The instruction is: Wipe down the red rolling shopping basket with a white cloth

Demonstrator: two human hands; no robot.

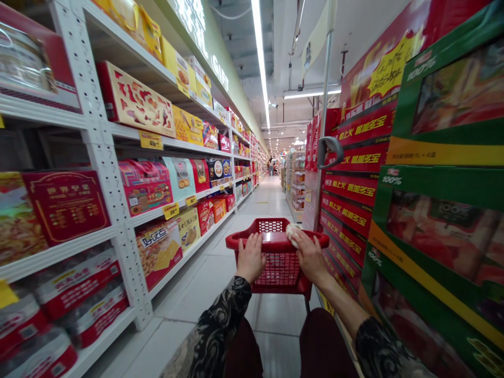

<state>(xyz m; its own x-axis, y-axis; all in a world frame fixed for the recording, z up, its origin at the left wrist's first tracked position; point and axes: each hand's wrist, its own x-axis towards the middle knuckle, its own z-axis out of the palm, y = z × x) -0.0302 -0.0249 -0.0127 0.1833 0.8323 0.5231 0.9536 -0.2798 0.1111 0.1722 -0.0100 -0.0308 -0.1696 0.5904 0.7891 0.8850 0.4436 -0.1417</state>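
Note:
A red shopping cart [277, 262] stands in front of me in a store aisle. My left hand [251, 257] rests on the left part of its red handle bar [275, 242], fingers curled over it. My right hand [310, 254] lies on the right part of the bar and holds a small pale crumpled thing [292, 231], perhaps a tissue, against it. Both forearms wear dark patterned sleeves. The cart's mesh basket is seen from behind; what is inside is hidden.
White shelves [114, 210] on the left carry red and yellow gift boxes with yellow price tags [170, 211]. On the right stand stacked red cartons [350, 194] and green boxes [444, 226], close to the cart. The tiled aisle [268, 199] runs ahead; people stand far off.

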